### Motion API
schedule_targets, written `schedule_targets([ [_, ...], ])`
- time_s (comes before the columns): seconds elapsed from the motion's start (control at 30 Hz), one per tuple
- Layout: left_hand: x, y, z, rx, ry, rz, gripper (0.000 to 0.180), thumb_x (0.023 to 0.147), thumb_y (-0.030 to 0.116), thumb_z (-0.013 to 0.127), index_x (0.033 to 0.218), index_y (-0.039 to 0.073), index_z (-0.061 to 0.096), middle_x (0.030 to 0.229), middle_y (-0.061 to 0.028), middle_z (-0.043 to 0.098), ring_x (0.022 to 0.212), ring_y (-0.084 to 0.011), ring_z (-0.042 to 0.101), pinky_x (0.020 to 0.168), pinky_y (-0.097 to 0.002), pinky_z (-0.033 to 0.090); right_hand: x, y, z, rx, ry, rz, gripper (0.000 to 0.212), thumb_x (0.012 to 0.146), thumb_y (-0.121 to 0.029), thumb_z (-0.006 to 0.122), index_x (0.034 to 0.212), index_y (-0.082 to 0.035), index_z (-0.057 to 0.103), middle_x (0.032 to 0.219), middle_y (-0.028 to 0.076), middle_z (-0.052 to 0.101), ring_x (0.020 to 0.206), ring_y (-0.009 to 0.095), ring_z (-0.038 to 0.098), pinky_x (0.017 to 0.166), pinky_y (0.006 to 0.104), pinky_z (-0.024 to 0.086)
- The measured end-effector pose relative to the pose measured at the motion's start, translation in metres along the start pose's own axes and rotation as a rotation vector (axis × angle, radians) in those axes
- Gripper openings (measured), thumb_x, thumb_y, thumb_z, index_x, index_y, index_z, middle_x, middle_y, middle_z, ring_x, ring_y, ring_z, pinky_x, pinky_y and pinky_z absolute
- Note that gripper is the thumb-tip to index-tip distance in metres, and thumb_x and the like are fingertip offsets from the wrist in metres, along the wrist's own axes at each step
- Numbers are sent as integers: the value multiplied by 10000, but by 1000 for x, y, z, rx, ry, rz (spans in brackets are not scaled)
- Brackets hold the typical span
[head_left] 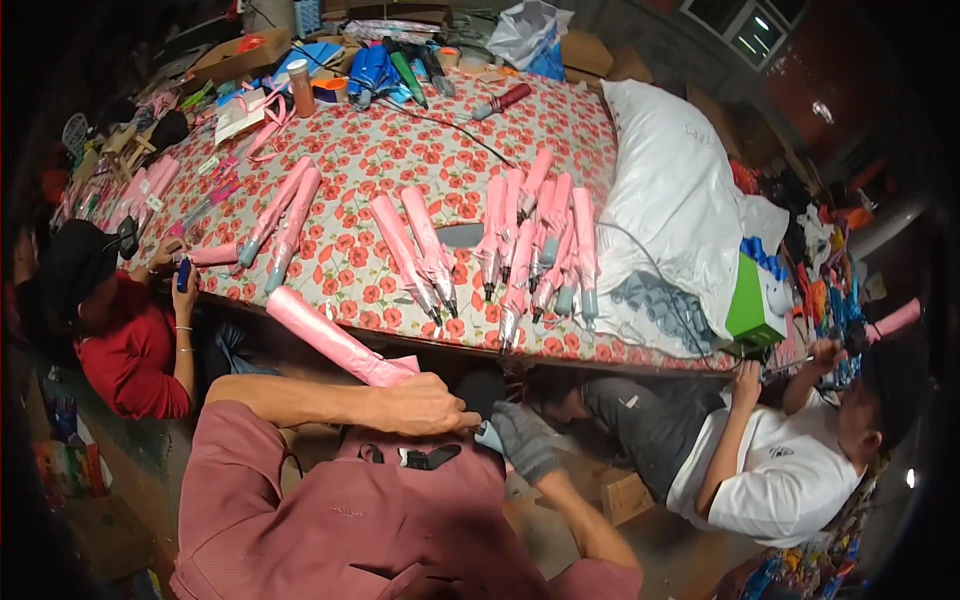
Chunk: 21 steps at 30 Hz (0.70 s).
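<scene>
A folded pink umbrella (335,338) lies slantwise across my lap, its wrapped end up at the table's edge. My bare left hand (430,404) is closed round its lower part, with the forearm crossing my body. My right hand (524,445), in a grey glove, is closed on a light grey umbrella handle (488,437) just beyond my left fingers. My left hand hides where handle and umbrella meet. In front of me on the table stand a pair of pink umbrellas (412,250) and a cluster of several more pink umbrellas (540,235), some with grey handles.
A flowered cloth covers the table (370,270). At right lie a big white sack (665,190) and grey handles (660,310) in clear plastic, beside a green box (755,305). A co-worker in red (140,350) sits left, another in white (770,470) right, both handling umbrellas.
</scene>
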<state>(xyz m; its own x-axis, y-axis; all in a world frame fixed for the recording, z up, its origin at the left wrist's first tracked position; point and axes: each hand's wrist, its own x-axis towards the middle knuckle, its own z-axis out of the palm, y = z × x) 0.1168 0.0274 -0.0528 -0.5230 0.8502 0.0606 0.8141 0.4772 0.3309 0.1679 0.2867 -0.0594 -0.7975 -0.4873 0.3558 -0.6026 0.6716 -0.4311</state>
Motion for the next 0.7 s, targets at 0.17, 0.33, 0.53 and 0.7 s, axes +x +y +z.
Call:
schedule_targets([
  [0.17, -1, 3, 9, 0, -23, 12, 167, 967, 216, 577, 1068, 93, 631, 731, -103, 672, 607, -321, 665, 529, -412, 489, 11, 1, 0, -44, 27, -81, 331, 831, -201, 717, 1121, -52, 661, 931, 142, 680, 790, 344, 637, 724, 424, 513],
  [0.33, -1, -3, -1, -108, -12, -25, 171, 968, 247, 594, 1009, 93, 658, 713, -120, 690, 624, -359, 674, 544, -441, 490, 17, 0, -3, -53, 103, -168, 293, 823, -222, 723, 1060, -68, 647, 868, 135, 654, 754, 351, 625, 690, 432, 498],
  [0.53, 2, 5, -5, -2, -50, 5, 168, 952, 236, 597, 996, 83, 652, 715, -119, 692, 606, -362, 668, 524, -453, 479, -35, 58, 74, 133, -154, 131, 306, 813, -262, 733, 1043, -80, 646, 841, 136, 644, 709, 349, 611, 641, 440, 484],
  [0.7, -13, -6, -15, -140, -29, -4, 195, 935, 184, 578, 1087, 67, 611, 700, -108, 657, 592, -321, 659, 513, -406, 479, 26, -1, -1, -44, -8, -101, 341, 840, -276, 720, 1105, -71, 661, 810, 86, 643, 656, 301, 585, 614, 426, 477],
])
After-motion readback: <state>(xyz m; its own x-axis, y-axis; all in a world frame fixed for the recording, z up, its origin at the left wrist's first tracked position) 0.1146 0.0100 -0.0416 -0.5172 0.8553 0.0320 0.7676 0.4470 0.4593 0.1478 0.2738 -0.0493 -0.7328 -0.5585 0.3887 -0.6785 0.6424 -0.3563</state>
